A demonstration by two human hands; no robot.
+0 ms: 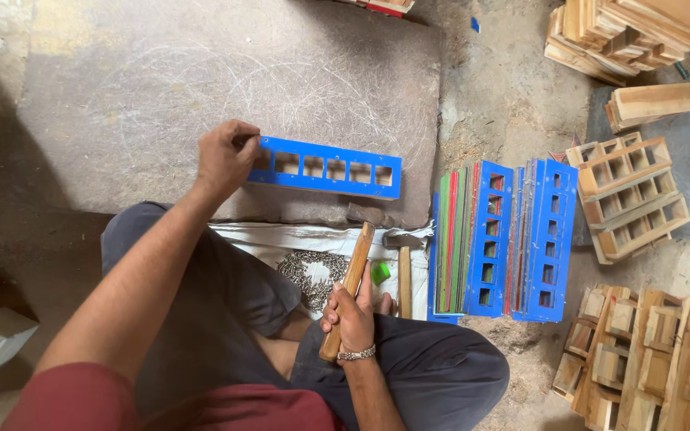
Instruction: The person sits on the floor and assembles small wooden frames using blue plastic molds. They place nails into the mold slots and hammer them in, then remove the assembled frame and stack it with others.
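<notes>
Blue panel (325, 168): long axis runs rightward from your left hand (225, 156), which pinches its near end; your right hand (353, 315), farther off, is clamped on a hammer (350, 279).

The left hand (227, 156) covers the near end of the blue panel (325, 168), hiding what its fingertips grip. The hammer (348, 281) head is half lost behind the stone slab's (201, 88) edge. Wooden frames (664, 359) at bottom right are cut off by the picture's edge, and the nails (311, 274) are too small to tell 1 from another.
</notes>
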